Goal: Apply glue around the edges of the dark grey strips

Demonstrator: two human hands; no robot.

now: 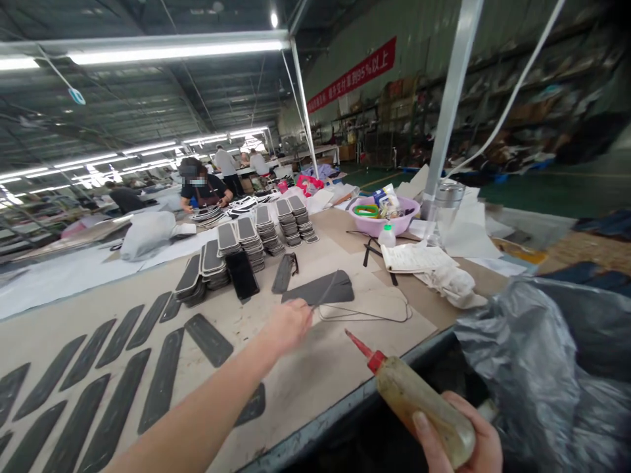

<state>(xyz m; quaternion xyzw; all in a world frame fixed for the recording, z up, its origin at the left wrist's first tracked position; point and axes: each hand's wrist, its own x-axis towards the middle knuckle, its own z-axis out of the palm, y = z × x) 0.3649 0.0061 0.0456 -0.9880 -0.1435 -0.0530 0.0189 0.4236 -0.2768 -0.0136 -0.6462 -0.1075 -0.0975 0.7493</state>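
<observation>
As seen in the head view, the bottle (419, 401) is grasped by the right hand (466, 430), fingers wrapped about its base, red nozzle (362, 347) tilted up toward the table (315, 378). The left hand (290, 323) is placed at the near edge of a dark pad (320, 288); whether anything is pinched by its curled fingers cannot be told. A thin cord (367, 320) is laid alongside. Dark strips (118, 410) are spread in rows; stacked pads (250, 240) are piled behind.
</observation>
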